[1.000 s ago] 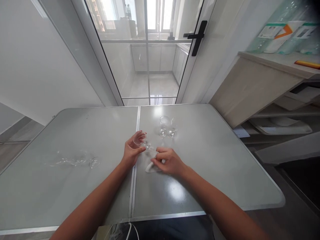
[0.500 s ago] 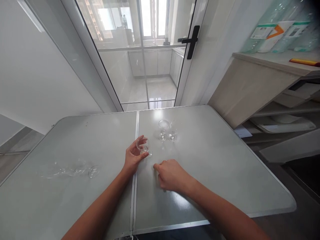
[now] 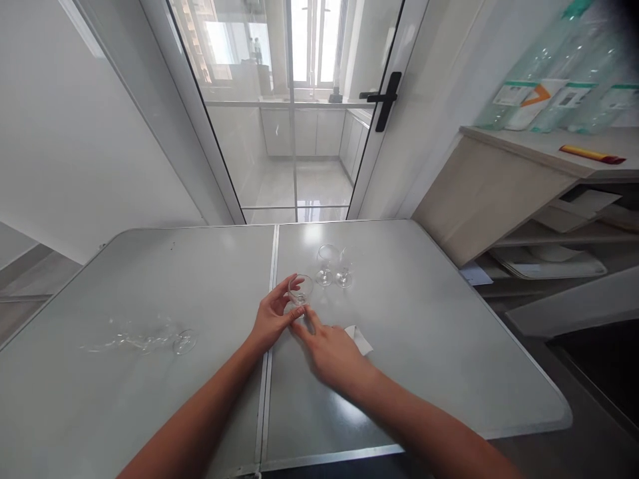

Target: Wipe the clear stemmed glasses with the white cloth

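A small clear stemmed glass [image 3: 300, 291] stands tilted or upright, I cannot tell which, near the table's middle seam. My left hand [image 3: 272, 318] is closed around its bowl from the left, thumb low toward the stem. My right hand [image 3: 332, 349] reaches in from the right, thumb and index finger pinching at the glass's foot, which the fingers mostly hide. A piece of white tissue [image 3: 360, 340] shows beside the right hand; whether the hand touches it is hidden. Just beyond are two more stemmed glasses, one [image 3: 325, 266] on the left and another [image 3: 344, 269] beside it.
Several transparent glasses [image 3: 144, 340] lie on the left half of the grey table [image 3: 210, 279], hard to make out. A glass door [image 3: 294, 153] borders the far edge. Shelving [image 3: 504, 179] with plastic bottles [image 3: 544, 100] stands at the right.
My right hand has moved forward to the glass's foot, its thumb and index finger now on it. The left hand and its glass shifted slightly right. The white tissue has come into sight.
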Tool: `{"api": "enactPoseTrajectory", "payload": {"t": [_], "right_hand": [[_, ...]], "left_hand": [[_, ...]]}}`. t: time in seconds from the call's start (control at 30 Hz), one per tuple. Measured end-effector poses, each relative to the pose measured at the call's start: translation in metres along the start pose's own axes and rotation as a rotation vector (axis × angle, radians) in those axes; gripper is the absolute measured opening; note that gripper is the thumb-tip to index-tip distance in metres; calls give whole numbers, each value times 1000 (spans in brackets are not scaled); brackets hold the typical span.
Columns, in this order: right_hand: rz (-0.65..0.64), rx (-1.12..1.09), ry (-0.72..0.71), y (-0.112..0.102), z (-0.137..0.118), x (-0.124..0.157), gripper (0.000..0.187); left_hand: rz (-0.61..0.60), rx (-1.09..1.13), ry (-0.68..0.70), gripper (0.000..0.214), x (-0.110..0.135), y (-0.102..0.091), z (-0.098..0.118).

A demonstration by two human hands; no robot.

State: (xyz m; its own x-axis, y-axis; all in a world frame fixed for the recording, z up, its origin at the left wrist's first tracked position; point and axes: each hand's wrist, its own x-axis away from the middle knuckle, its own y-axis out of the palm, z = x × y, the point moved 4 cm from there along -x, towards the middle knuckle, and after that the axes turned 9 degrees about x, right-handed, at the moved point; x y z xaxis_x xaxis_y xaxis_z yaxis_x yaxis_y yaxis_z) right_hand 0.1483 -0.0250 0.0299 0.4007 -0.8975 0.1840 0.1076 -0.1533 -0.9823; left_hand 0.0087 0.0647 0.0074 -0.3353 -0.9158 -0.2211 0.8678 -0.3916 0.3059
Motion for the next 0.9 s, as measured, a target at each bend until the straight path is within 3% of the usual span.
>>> {"api": "enactPoseTrajectory", "payload": {"t": [0.33, 0.6, 0.9], "right_hand": [[-40, 123, 213, 5, 15, -6, 75], [-224, 211, 562, 9, 62, 9, 68], [-219, 42, 644, 16, 114, 5, 84]], "left_hand": [[-98, -1, -26, 65, 1, 6, 0], [-90, -111, -33, 30, 2, 8, 9], [-56, -114, -44, 29, 1, 9, 12]]}}
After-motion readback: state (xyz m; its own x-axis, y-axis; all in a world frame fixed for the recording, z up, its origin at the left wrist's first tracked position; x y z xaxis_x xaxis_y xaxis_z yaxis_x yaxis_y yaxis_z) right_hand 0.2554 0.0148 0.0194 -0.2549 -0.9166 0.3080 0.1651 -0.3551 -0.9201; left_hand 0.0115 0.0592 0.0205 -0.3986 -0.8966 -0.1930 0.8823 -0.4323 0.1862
